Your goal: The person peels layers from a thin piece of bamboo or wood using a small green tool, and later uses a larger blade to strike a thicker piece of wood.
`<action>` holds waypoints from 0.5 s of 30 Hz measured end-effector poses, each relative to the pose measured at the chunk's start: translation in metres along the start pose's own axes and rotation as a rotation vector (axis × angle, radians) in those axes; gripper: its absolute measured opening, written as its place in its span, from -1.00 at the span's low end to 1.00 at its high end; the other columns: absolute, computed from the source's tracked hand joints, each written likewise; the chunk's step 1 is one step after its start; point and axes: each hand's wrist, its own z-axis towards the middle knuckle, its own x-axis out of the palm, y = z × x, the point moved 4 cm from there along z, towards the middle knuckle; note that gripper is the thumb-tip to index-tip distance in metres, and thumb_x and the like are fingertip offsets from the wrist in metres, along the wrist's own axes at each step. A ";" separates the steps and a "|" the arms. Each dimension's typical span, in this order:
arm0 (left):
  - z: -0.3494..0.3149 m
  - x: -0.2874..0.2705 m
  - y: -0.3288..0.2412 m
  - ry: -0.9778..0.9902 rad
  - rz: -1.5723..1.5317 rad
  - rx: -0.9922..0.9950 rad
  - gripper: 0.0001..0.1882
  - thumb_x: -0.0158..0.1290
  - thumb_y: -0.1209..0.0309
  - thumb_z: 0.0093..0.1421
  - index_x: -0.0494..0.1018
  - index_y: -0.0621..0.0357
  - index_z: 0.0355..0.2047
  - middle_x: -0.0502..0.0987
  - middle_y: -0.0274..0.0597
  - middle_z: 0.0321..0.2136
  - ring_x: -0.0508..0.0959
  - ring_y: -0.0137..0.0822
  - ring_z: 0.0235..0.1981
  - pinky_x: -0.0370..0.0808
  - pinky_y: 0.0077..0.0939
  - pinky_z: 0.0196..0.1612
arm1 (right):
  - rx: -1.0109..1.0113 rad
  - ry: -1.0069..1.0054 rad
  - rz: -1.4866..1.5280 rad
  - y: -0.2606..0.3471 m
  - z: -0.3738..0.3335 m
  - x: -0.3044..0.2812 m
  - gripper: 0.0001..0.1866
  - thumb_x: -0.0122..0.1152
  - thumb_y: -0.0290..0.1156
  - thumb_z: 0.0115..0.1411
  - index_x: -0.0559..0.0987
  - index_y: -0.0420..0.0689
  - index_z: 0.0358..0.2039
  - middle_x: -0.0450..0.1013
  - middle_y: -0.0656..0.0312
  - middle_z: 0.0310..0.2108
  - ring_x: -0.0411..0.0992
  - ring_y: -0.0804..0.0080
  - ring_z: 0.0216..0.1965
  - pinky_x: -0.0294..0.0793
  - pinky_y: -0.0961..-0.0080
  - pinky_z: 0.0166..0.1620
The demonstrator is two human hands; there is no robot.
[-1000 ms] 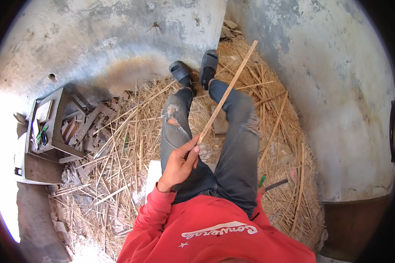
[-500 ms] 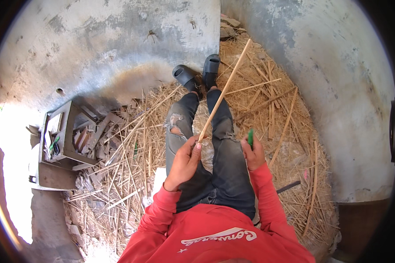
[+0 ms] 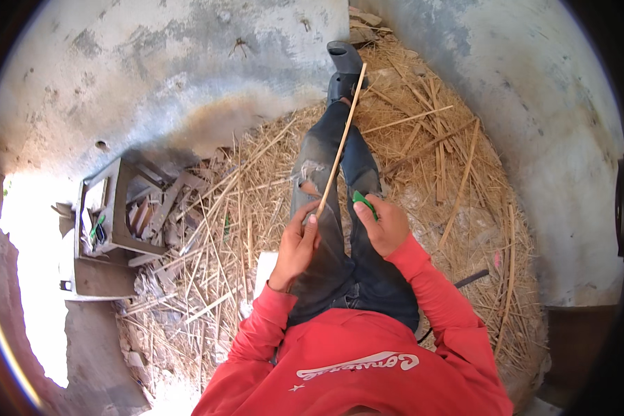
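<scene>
In my left hand (image 3: 295,251) is the near end of a long, thin bamboo strip (image 3: 344,139), pinched between thumb and fingers. The strip slants up and away over my legs, its far tip by my shoes (image 3: 343,59). My right hand (image 3: 390,227) is closed around a small green tool (image 3: 365,203), probably a cutter; its blade cannot be made out. That hand is above my thigh, a short gap to the right of the strip. Both of my legs, in worn dark jeans (image 3: 324,243), stretch forward, with the feet close together, one over the other.
Loose strips and shavings (image 3: 215,256) cover the floor on both sides. At the left stands a wooden frame stool (image 3: 135,239) lying among scraps. Concrete walls (image 3: 187,69) rise ahead and at the right. A dark bar (image 3: 471,279) lies by my right arm.
My right hand has moved left with the green tool, nearer the strip. The strip has swung to a steeper angle. My feet have come together, one over the other.
</scene>
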 end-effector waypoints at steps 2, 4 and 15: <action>-0.002 -0.006 0.027 0.008 0.116 0.003 -0.62 -0.04 0.27 0.51 0.52 0.26 0.16 0.38 -0.38 -0.64 0.29 -0.61 -0.61 0.24 -0.59 -0.54 | 0.043 0.052 -0.083 -0.019 -0.008 0.020 -0.42 -0.01 0.16 0.42 0.55 -0.13 -0.42 0.43 -0.06 -0.60 0.46 -0.14 -0.49 0.35 0.06 -0.40; -0.006 -0.008 0.053 -0.016 0.238 0.035 -0.61 0.07 0.30 0.46 0.53 0.28 0.17 0.46 -0.25 -0.60 0.33 -0.56 -0.56 0.34 -0.52 -0.48 | 0.113 0.146 -0.144 -0.038 -0.019 0.044 -0.33 -0.07 0.28 0.39 0.62 -0.12 -0.39 0.53 -0.09 -0.53 0.54 -0.19 -0.39 0.45 -0.02 -0.31; -0.003 -0.002 0.099 0.139 0.385 -0.107 -0.60 0.12 0.30 0.38 0.55 0.30 0.12 0.63 0.38 -0.22 0.72 0.06 -0.12 0.60 -0.24 -0.12 | 0.347 0.377 -0.246 -0.090 -0.035 0.115 -0.20 -0.15 0.35 0.38 0.72 -0.19 -0.29 0.61 -0.21 -0.31 0.56 -0.30 -0.17 0.53 -0.09 -0.05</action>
